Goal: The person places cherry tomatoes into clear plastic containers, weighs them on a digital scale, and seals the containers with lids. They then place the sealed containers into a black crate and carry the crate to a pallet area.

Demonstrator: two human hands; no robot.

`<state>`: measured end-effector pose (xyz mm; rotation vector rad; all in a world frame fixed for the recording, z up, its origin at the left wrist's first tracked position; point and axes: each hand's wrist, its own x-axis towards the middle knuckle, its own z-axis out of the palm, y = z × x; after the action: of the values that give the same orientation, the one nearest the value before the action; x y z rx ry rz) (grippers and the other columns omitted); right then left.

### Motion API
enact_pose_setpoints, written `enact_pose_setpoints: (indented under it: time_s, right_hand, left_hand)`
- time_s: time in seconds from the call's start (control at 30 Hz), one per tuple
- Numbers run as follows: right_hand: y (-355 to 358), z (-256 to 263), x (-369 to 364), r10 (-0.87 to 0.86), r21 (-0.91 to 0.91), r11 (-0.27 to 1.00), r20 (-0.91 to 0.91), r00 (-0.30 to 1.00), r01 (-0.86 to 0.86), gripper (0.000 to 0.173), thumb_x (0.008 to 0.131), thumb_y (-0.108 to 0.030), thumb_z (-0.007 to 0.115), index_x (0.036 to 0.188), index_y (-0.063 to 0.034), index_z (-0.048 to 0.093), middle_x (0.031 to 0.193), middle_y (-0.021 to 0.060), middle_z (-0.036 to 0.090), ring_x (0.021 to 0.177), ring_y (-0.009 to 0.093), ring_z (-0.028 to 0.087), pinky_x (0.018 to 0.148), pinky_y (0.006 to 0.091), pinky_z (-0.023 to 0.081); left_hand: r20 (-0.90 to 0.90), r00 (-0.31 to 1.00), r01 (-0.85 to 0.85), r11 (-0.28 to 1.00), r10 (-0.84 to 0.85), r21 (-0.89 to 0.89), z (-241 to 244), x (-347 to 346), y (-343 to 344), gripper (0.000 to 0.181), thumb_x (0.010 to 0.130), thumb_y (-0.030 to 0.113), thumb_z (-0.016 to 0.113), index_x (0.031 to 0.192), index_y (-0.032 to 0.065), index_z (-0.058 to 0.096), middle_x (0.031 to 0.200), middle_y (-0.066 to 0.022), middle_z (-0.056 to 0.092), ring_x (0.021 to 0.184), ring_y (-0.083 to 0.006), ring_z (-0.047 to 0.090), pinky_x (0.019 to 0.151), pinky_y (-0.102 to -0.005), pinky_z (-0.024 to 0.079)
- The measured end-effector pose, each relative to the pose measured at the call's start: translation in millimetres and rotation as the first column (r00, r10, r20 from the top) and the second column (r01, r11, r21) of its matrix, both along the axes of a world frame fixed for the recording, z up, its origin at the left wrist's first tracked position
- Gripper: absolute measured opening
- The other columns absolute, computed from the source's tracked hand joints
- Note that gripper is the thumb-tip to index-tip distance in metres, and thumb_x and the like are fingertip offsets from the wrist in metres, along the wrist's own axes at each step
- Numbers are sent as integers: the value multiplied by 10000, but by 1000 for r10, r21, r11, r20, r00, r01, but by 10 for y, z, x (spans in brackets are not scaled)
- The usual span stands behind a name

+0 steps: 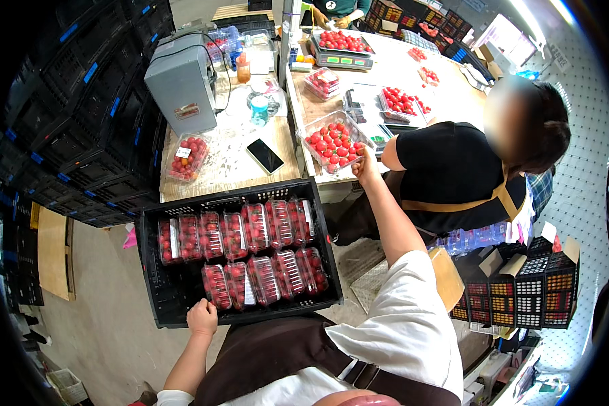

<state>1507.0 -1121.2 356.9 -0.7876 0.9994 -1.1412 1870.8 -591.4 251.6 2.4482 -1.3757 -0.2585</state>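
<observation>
My right hand (366, 165) reaches out to the right and holds the near corner of a clear plastic punnet (308, 147) filled with red cherry tomatoes (333, 143). That punnet is at the near edge of the white-topped table. Right in front of my body is a black plastic crate (175, 292), where two rows of closed tomato punnets (256, 228) stand on edge. My left hand (202, 315) is curled over the crate's near rim, to the left of my apron.
A co-worker in black (451, 167) sits close on the right. Scales (342, 60) and loose tomatoes occupy the table behind. A grey metal box (180, 81), a phone (265, 156) and another punnet (188, 157) rest on the wooden bench. Stacked black crates (81, 101) rise at left.
</observation>
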Motion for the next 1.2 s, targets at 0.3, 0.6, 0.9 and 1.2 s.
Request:
enact_pose_setpoints:
  time_s: [0.3, 0.6, 0.9, 1.2]
  right_hand:
    - [209, 96, 64, 12, -15, 1000, -47, 999, -13, 449, 794, -241, 501, 1239, -190, 466, 874, 31, 530, 423, 127, 428, 370, 248, 325]
    - [502, 149, 200, 34, -19, 999, -32, 999, -34, 421, 865, -274, 471, 1278, -197, 441, 904, 32, 524, 441, 112, 457, 370, 232, 329]
    - [434, 223, 115, -23, -11, 1000, 4, 1000, 23, 423, 824, -253, 522, 1238, -164, 530, 582, 9, 427, 380, 137, 383, 360, 248, 299]
    - [358, 154, -9, -134, 81, 988, 39, 990, 130, 253, 859, -371, 529, 945, -136, 494, 581, -17, 412, 421, 119, 403, 396, 247, 317]
  left_hand:
    - [9, 1000, 7, 1000, -7, -27, -36, 14, 11, 197, 823, 188, 533, 687, 45, 530, 691, -158, 611, 668, -370, 602, 624, -489, 477]
    - [12, 1000, 3, 999, -3, -37, 9, -12, 73, 199, 825, 192, 534, 697, 40, 530, 687, -167, 604, 670, -381, 596, 624, -496, 476]
    - [12, 1000, 8, 999, -8, -39, -20, -31, -2, 200, 829, 194, 531, 697, 44, 531, 688, -156, 606, 667, -370, 602, 620, -492, 477]
    - [24, 1000, 18, 999, -17, -51, -4, -34, 13, 189, 825, 184, 539, 695, 49, 525, 682, -151, 606, 658, -368, 601, 607, -487, 479]
